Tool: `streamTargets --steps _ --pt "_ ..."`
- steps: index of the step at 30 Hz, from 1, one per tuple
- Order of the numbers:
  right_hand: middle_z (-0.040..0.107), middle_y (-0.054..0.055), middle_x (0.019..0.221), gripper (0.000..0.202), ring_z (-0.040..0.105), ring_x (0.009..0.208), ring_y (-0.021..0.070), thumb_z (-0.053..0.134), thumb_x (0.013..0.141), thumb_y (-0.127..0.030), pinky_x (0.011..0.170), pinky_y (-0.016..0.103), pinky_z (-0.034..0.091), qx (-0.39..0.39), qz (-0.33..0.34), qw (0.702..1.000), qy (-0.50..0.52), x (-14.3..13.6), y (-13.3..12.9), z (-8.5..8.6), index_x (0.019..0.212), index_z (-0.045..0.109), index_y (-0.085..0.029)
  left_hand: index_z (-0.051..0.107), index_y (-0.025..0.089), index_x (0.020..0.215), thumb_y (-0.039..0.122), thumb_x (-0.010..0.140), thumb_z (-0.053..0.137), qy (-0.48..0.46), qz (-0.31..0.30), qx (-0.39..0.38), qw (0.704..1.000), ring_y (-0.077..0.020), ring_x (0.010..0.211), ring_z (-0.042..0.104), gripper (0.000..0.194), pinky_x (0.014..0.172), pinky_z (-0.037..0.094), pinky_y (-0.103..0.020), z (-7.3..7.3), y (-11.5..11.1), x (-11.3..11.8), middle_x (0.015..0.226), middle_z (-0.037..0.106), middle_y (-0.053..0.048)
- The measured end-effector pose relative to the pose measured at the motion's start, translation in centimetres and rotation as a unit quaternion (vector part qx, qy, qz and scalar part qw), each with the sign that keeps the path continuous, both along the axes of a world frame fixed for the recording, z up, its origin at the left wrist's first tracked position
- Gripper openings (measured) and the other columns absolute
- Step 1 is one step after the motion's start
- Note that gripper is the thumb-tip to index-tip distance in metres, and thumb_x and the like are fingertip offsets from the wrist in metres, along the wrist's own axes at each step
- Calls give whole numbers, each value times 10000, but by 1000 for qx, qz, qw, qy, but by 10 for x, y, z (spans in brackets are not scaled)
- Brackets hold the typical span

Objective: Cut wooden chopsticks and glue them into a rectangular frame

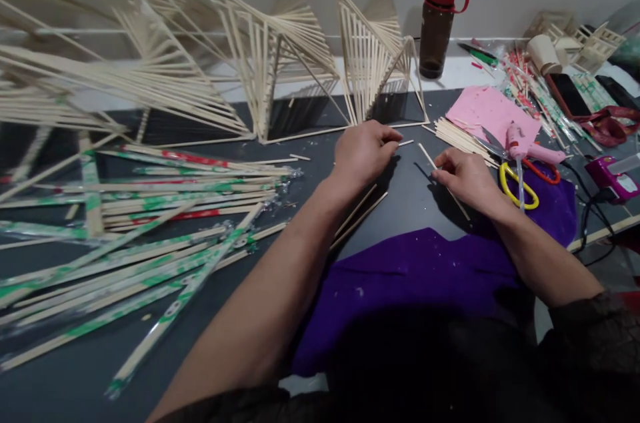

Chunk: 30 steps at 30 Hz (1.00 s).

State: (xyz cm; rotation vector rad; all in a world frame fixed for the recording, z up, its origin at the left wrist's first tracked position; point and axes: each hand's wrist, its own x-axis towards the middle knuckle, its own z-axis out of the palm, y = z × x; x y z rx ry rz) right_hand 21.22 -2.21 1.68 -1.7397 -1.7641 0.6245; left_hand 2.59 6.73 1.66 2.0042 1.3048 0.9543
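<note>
My left hand point(364, 155) is closed, with thumb and fingers pinching a thin wooden stick; only a short end point(407, 143) of that stick shows past the fingertips. My right hand point(464, 177) grips another wooden stick point(427, 156), held slantwise, its lower end coming out beneath the hand. The two sticks are apart. Beneath my left wrist lie two loose sticks point(361, 220) on the dark grey table. A bundle of bare sticks point(460, 141) rests just beyond my right hand. Behind my left hand stands a twisted framework of sticks point(367, 69).
More stick frameworks point(280, 49) line the wall. Paper-and-plastic wrapped chopsticks point(165, 263) cover the left side. Purple cloth point(400, 269) lies in front. On the right are yellow-and-red-handled scissors point(520, 189), a pink glue gun point(535, 146), pink foam or cloth point(485, 109), and a bottle point(437, 36).
</note>
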Motion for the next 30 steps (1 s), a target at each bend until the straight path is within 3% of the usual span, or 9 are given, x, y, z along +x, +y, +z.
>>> streamTargets --steps 4,12,17,30 --pt "602 15 654 41 517 599 135 634 781 -182 618 300 331 -15 -3 1000 4 -1 5 -5 741 644 -190 776 225 759 141 702 666 120 -21 41 992 -256 860 606 149 699 420 -319 -8 11 12 843 674 -82" --pt "687 65 784 121 587 695 166 567 842 -175 663 302 380 -15 6 995 -97 -7 14 -7 863 685 -160 758 241 1020 251 854 529 308 -46 26 950 -244 971 609 283 768 460 -336 -4 12 15 1027 685 -73" --pt "663 47 748 209 560 648 152 594 832 -199 648 295 384 -22 -7 992 -125 -10 18 -10 1022 663 -148 747 256 1058 258 872 506 313 -48 35 948 -248 976 621 305 757 472 -343 -10 13 13 1055 688 -75" --pt "628 21 703 154 516 614 120 575 817 -210 631 276 386 15 -7 993 -119 -12 21 -13 931 665 -160 752 251 1019 261 901 496 293 -61 36 954 -216 941 636 282 745 473 -318 -13 18 11 1052 695 -59"
